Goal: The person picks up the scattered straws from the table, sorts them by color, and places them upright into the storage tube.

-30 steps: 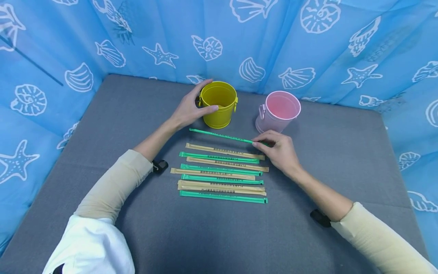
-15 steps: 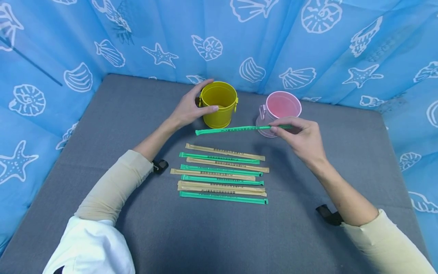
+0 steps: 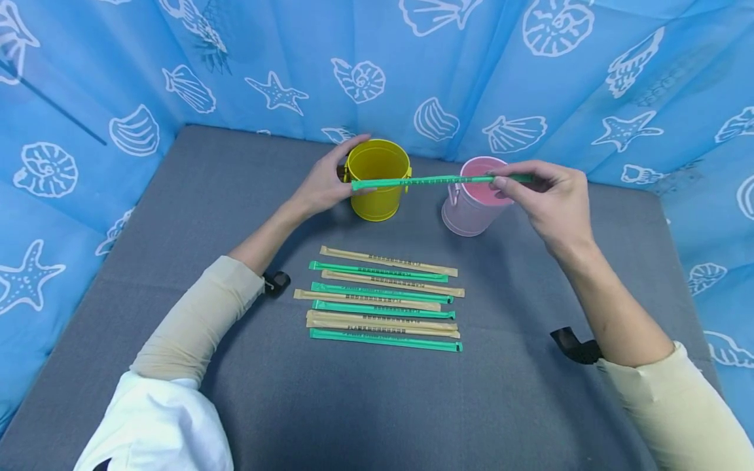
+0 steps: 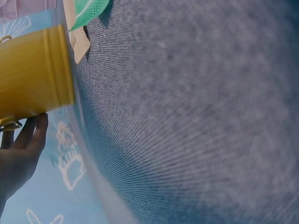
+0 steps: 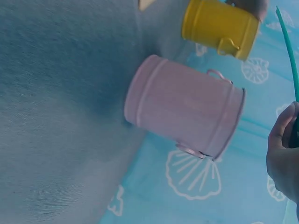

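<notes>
My right hand (image 3: 556, 206) pinches a green wrapped straw (image 3: 430, 180) near one end between thumb and fingers. The straw is held level in the air, its free end reaching left in front of the yellow bucket (image 3: 377, 206). Round the left side of that bucket my left hand (image 3: 321, 186) grips, thumb at the front and fingers behind; the straw's tip partly covers the thumb. Below the right hand's straw stands a pink bucket (image 3: 465, 219), upright with its opening up. In the right wrist view the green straw (image 5: 288, 49) points up from the fingers.
Several wrapped straws, tan (image 3: 389, 260) and green (image 3: 385, 340), lie in rough rows on the grey table (image 3: 377, 405). A blue curtain (image 3: 453, 72) with white shell prints hangs behind the table and along its sides.
My right hand has lifted the green straw off the table and carried it up and to the right, over the pink bucket. The left hand stays on the yellow bucket.
</notes>
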A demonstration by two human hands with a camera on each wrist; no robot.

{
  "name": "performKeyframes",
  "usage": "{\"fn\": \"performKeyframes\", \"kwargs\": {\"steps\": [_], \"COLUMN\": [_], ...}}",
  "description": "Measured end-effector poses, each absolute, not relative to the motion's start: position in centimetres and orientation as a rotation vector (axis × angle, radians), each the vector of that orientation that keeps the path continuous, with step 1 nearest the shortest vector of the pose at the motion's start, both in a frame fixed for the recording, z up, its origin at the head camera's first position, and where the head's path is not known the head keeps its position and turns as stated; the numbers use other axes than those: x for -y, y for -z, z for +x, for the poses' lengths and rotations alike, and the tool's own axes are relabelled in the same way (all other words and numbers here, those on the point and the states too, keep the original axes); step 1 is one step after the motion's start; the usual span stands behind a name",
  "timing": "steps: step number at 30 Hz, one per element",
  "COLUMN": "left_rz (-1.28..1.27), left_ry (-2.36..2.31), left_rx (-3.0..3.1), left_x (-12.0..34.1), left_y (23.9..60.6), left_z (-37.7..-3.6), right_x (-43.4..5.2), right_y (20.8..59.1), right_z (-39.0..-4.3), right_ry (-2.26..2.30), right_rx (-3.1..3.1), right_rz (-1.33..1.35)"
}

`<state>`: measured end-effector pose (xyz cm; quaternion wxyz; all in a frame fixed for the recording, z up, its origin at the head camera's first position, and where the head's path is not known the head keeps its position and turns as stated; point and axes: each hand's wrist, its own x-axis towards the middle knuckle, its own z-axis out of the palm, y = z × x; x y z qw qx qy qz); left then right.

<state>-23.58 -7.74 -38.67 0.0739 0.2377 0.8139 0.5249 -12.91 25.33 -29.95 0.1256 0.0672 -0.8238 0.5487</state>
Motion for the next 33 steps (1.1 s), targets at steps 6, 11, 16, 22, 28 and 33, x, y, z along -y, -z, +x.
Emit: {"fn": "performKeyframes", "kwargs": {"steps": [6, 11, 16, 22, 28, 33], "left_rz": [0.733, 0.736, 0.734, 0.735, 0.748, 0.747], "left_ry": [-1.617, -1.633, -1.637, -1.635, -1.638, -1.65], "left_rx": [-2.388, -2.358, -2.364, -2.359, -2.35, -2.359], "left_x": [7.8, 7.8, 7.8, 8.0, 7.9, 7.9], "left_y": [38.6, 38.5, 38.5, 38.4, 38.4, 38.6], "left_z": [-23.5, -23.3, -23.3, -23.3, -23.3, -23.4], "right_x": [-25.2, -25.0, -24.8, -24.1, -22.4, -21.1], "right_y": [29.4, 29.5, 29.7, 30.3, 30.6, 30.6], "right_z": [-14.5, -15.3, -16.1, -17.1, -17.8, -18.2], "right_ry": [-1.747, -1.75, -1.658, -1.53, -1.419, -1.56], "right_rx": [2.312, 2.35, 2.441, 2.579, 2.679, 2.629], "right_rz": [0.188, 0.133, 0.083, 0.073, 0.147, 0.198]}}
